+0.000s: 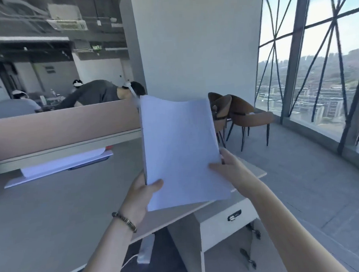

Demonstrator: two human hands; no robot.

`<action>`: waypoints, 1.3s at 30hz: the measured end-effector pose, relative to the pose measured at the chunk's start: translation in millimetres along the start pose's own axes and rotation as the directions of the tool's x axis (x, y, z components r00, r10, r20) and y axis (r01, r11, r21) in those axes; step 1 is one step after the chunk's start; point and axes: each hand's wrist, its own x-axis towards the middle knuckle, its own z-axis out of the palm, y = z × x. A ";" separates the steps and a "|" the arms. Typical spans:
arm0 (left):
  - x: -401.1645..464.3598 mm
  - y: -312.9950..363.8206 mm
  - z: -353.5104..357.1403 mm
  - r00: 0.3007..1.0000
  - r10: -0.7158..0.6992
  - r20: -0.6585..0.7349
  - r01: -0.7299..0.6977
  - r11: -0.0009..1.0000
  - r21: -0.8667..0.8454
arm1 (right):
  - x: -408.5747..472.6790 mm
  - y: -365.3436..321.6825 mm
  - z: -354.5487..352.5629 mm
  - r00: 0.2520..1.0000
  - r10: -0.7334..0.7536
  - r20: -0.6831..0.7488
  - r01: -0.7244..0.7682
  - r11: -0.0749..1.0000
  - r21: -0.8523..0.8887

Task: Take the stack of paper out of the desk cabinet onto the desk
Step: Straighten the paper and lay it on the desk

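A white stack of paper [179, 148] is held upright in the air above the right end of the grey desk [54, 213]. My left hand [140, 197] grips its lower left corner, thumb on the front sheet. My right hand [231, 170] grips the lower right edge. The top of the stack curls slightly. Below the stack, under the desk's right end, stands the white desk cabinet [223, 218] with a drawer front and a dark lock handle [234, 215].
More white paper sheets [60, 163] lie at the desk's far side against a tan partition [61, 128]. People sit and bend behind the partition. Brown chairs [243, 116] stand at the right by a glass wall. A white power strip [146, 250] lies under the desk.
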 end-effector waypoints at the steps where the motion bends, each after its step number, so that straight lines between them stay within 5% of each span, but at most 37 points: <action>1: 11.7 -7.7 -7.6 0.999 0.004 -0.036 -0.003 1.000 0.020 | 17.9 9.0 9.5 1.000 -0.011 0.009 0.011 1.000 -0.005; 12: 116.3 -95.8 -66.9 0.946 0.066 -0.317 0.016 0.969 0.248 | 143.1 106.9 108.8 0.993 -0.009 -0.116 0.006 1.000 -0.030; 20: 123.0 -117.1 -84.4 0.937 -0.085 -0.340 0.150 0.974 0.171 | 143.8 121.6 129.3 0.987 -0.055 -0.148 0.048 0.997 -0.052; 24: 119.5 -98.4 -90.0 0.958 -0.052 -0.281 0.098 0.983 0.154 | 145.0 98.4 120.1 0.988 -0.092 -0.123 0.098 0.994 0.044; 29: 125.9 -71.9 -82.1 0.927 0.080 -0.366 -0.064 0.996 0.057 | 171.3 44.1 110.4 0.967 -0.210 -0.144 0.230 0.963 0.137; 39: 136.0 -77.9 -64.3 0.883 0.162 -0.441 -0.155 0.987 0.051 | 183.8 42.1 111.0 0.950 -0.267 -0.165 0.280 0.958 0.062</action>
